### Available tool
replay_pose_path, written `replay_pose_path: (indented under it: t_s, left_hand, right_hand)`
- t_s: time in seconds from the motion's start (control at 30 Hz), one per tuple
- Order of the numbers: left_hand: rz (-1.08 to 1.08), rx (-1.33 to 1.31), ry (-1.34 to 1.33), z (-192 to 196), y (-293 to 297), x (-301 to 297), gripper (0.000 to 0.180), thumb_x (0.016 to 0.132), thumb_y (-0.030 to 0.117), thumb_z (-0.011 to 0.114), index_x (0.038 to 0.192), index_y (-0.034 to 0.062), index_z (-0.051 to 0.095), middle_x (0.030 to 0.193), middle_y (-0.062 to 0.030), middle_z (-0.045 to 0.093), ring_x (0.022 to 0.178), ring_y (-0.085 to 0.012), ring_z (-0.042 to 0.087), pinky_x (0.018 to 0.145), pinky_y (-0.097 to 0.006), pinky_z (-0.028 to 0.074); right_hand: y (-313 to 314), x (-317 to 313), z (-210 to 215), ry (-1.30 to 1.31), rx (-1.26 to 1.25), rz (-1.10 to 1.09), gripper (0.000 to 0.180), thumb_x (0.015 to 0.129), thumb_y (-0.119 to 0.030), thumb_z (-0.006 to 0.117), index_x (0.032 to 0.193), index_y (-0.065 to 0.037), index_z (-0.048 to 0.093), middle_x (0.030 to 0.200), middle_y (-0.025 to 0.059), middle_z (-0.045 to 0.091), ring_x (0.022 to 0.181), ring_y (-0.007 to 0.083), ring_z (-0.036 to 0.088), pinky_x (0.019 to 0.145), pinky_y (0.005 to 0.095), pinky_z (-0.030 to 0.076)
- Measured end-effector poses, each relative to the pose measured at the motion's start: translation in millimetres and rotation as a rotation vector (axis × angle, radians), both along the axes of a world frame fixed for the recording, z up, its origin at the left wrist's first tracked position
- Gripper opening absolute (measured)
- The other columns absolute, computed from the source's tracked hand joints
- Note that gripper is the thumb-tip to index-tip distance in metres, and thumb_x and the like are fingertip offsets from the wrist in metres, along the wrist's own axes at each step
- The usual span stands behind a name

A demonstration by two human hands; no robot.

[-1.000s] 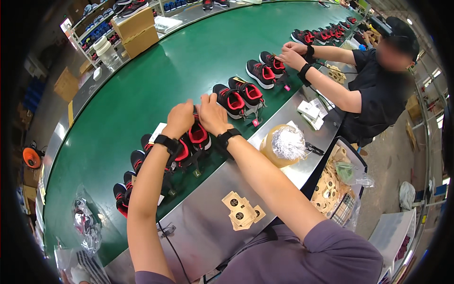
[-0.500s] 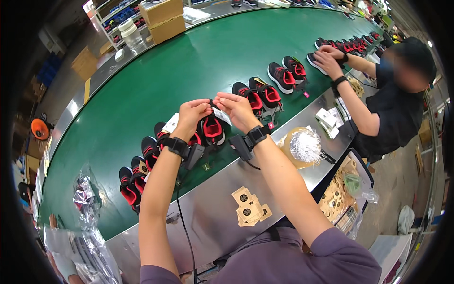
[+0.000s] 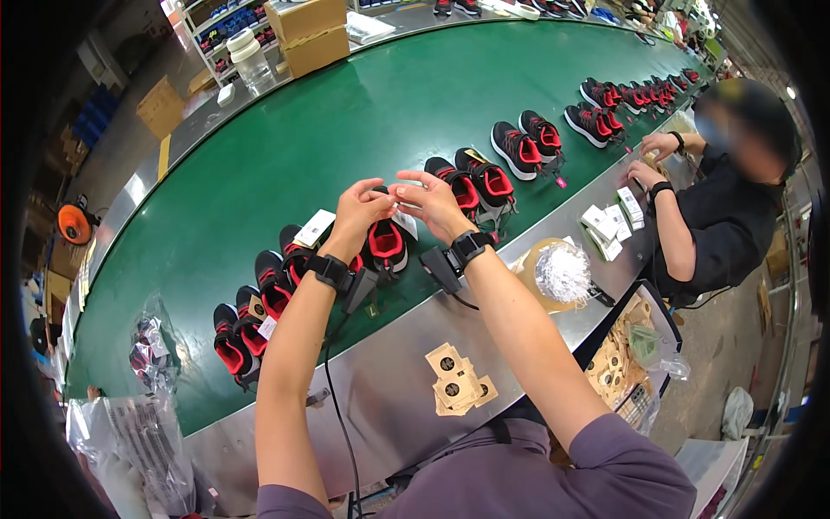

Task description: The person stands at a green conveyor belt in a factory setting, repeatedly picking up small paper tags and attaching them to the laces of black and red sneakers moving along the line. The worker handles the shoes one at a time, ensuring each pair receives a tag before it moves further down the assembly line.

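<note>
Both hands meet fingertip to fingertip: the left hand [image 3: 359,212] and right hand [image 3: 430,201] are in a pinching grip on something too small to make out, held above a black-and-red shoe [image 3: 386,244]. That shoe sits in a row on the curved green conveyor belt [image 3: 285,147], edged by a steel worktop [image 3: 380,381] carrying cardboard tags [image 3: 456,387]. Shelves and cartons [image 3: 307,33] stand beyond.

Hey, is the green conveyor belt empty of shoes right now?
No, many black-and-red shoes sit in pairs along the near edge of the green conveyor belt, right under the left hand and right hand.
</note>
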State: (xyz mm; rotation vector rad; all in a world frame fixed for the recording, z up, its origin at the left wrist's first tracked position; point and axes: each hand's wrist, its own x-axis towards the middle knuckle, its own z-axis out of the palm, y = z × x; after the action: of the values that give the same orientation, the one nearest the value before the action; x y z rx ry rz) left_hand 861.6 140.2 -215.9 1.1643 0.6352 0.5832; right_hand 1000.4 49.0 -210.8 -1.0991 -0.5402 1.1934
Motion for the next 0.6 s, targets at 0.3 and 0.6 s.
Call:
replay_pose_path:
  t_s: [0.3,0.6]
  left_hand:
    - [0.009,-0.031,-0.012,-8.2,2.8,-5.0,0.035,0.081,-0.002,0.063,0.111,-0.0067,0.045,0.093,-0.0168,0.06,0.084,-0.0227,0.064,0.074,-0.029,0.055]
    - [0.033,-0.039,0.053,-7.7,6.7,-15.5,0.033,0.082,-0.008,0.057,0.112,-0.0053,0.044,0.09,-0.0142,0.062,0.079,-0.0213,0.064,0.073,-0.028,0.055]
  right_hand:
    - [14.6,-2.5,-17.9,-0.321,0.167,0.027,0.026,0.079,0.0,0.062,0.105,0.004,0.057,0.087,0.0143,0.068,0.079,0.0178,0.067,0.068,0.0285,0.054]
    - [8.9,-23.7,5.5,-0.641,-0.027,-0.095,0.032,0.074,-0.009,0.066,0.101,0.002,0.052,0.077,0.011,0.067,0.066,0.0163,0.066,0.058,0.0297,0.051]
